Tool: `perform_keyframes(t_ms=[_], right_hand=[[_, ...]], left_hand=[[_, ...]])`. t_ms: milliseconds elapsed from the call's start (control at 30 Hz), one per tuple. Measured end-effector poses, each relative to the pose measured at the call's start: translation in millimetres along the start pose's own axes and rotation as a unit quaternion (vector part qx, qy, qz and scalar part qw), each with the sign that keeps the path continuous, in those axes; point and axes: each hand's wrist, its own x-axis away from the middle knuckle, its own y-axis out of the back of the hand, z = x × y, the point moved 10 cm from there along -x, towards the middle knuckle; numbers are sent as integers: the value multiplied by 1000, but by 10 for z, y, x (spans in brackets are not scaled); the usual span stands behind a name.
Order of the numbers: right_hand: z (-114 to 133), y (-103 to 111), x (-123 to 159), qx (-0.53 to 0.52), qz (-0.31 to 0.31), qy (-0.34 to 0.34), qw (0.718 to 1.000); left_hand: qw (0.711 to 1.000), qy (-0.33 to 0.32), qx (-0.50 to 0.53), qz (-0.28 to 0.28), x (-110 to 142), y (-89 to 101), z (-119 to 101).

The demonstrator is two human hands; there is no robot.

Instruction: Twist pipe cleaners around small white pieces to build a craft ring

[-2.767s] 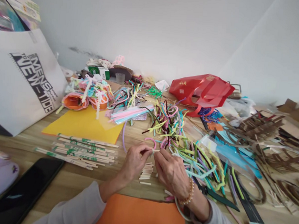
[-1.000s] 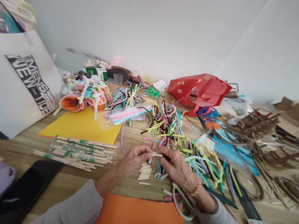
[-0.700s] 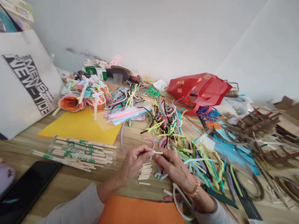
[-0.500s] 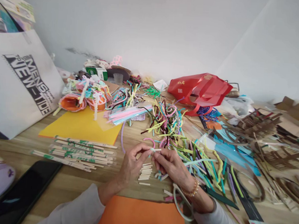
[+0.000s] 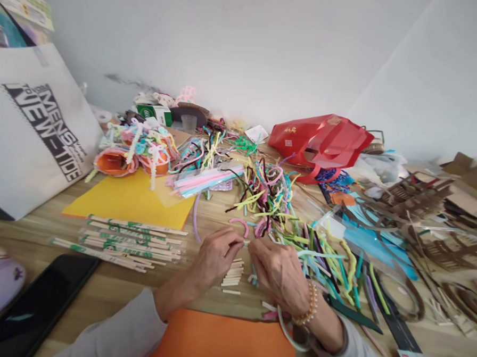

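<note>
My left hand [image 5: 218, 254] is closed, thumb and fingers pinched at the tips. My right hand [image 5: 279, 271], with a beaded bracelet at the wrist, pinches just beside it. Between the fingertips shows a small pale bit [image 5: 247, 244], mostly hidden; it looks like the short wooden stick with pale pipe cleaner on it seen a moment earlier. A pale green pipe cleaner [image 5: 294, 340] loops below my right wrist. Under the hands lies a row of short cut sticks [image 5: 232, 277]. Nearest my body is an orange sheet [image 5: 222, 340].
Wrapped chopsticks [image 5: 131, 240], a yellow sheet [image 5: 129, 199] and a black phone [image 5: 36, 301] lie left. Tangled pipe cleaners [image 5: 269, 193] fill the middle and right. A white bag [image 5: 37, 130] and red bag [image 5: 320, 140] stand behind. Dark green scissors-like handles [image 5: 353, 314] lie right.
My right hand has turned over so its back faces up, and its fingers have drawn slightly apart from the left. The stick, plainly seen before, is now mostly hidden.
</note>
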Motion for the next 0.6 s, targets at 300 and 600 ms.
perform_keyframes(t_ms=[300,600], right_hand=[[-301,79,-41,-172,-39,-71,982],[-379,-110,-36,-376,23,-140,916]], left_hand=[[984,58,147,76,-68,-64,113],[964,113,214,113,-25,-147,132]])
